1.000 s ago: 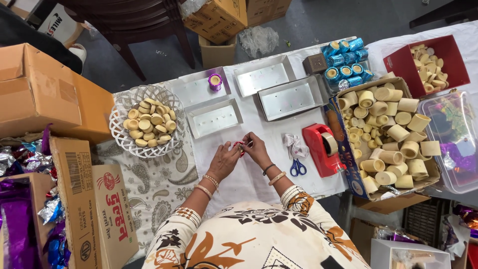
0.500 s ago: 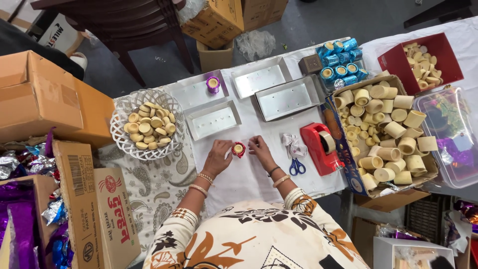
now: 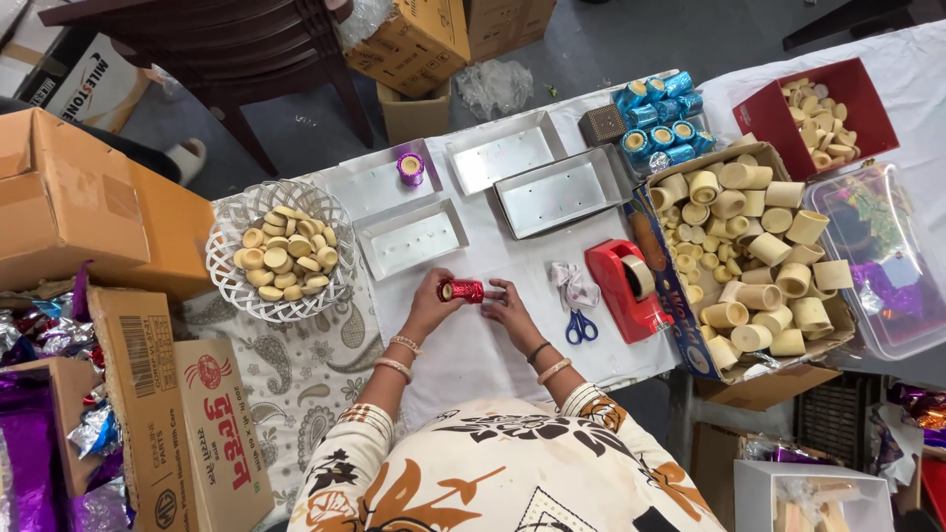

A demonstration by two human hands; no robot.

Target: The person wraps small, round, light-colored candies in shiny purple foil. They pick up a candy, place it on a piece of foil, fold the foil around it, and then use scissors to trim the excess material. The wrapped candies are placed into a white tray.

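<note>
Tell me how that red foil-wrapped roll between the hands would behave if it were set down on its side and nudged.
The red foil-wrapped roll is a short cylinder lying sideways between the left hand and right hand, so it would probably roll on the white table cover. Its shiny foil looks smooth, perhaps slippery and easily dented. It seems light, being held by fingertips alone.

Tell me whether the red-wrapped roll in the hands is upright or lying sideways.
Sideways: the red-wrapped roll lies horizontally between the left hand and right hand, its round end facing left.
</note>
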